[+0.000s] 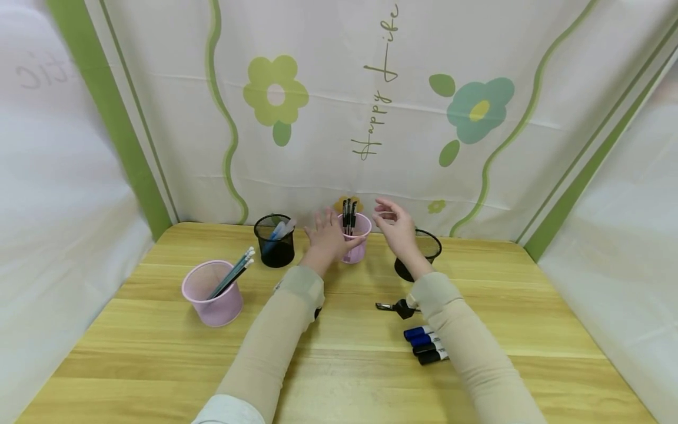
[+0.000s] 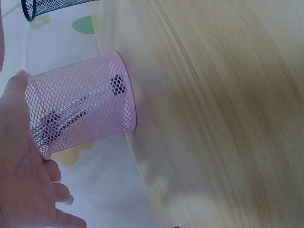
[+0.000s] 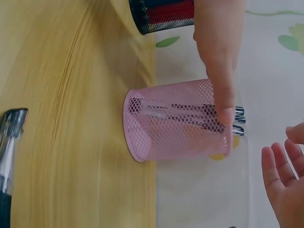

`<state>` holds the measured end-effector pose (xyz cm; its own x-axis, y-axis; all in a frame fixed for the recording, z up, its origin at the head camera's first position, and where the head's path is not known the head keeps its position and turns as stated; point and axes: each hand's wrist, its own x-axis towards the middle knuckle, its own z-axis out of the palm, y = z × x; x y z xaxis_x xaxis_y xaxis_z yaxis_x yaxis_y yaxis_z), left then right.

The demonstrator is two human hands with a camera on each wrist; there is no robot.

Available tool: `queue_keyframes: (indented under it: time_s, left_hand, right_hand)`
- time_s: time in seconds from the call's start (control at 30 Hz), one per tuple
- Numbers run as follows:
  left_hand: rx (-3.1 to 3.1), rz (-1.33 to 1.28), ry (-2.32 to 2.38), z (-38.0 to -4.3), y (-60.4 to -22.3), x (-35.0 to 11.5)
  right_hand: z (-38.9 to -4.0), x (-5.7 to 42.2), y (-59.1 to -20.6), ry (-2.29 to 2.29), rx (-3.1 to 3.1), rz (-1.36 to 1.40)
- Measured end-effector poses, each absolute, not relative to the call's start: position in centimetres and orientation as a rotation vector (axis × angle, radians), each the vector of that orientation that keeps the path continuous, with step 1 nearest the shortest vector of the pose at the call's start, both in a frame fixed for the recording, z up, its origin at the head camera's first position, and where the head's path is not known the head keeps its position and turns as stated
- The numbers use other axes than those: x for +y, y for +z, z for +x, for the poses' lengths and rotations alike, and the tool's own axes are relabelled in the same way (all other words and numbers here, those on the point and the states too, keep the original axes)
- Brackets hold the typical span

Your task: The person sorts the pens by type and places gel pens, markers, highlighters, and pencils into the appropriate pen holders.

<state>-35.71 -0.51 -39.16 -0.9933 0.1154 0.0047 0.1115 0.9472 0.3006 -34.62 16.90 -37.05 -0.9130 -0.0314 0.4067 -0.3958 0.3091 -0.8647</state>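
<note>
The pink mesh cup (image 1: 360,252) stands upright between the two hands, right beside the left hand (image 1: 325,241), whose thumb lies across the cup's near side and touches it close to the rim. The other fingers of that hand are straight and spread, to the left of the cup and toward its back, so they are released rather than clenched round it. The black pens (image 1: 346,218) lean inside the cup, their dark upper ends sticking out above the rim, just to the right of the left fingers. The right hand (image 1: 399,232) is on the cup's other side, apart from it, its fingers loosely bent at about rim height and grasping nothing. Below and behind the right fingers is a black mesh cup (image 1: 402,270), partly hidden by that hand; just left of the left fingers stands another black mesh cup (image 1: 278,254) with a blue item (image 1: 278,231) in it. Farther left and nearer the person, a larger-looking pink cup (image 1: 219,310) holds slanting pencils (image 1: 231,280). Toward the person from the right fingers lies a slim dark tool (image 1: 385,306), partly under the sleeve (image 1: 471,347), then four markers (image 1: 424,343), two blue-capped and two black-capped, side by side on the wooden table (image 1: 339,377). Beyond both hands hangs a white cloth (image 1: 333,118) with printed flowers.
</note>
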Motion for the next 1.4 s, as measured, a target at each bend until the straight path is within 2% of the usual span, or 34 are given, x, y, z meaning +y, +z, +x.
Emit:
queue_keyframes:
  time_s: [0.53, 1.4]
  left_hand:
    - [3.073, 0.185, 0.538, -35.8, -39.2, -0.8]
    - [3.089, 0.202, 0.524, -35.9, -39.5, -0.7]
  right_hand:
    - [-32.1, 18.0, -35.6, 1.583, -2.332, 0.599]
    - [-28.8, 21.4, -37.9, 1.186, -2.493, 0.771]
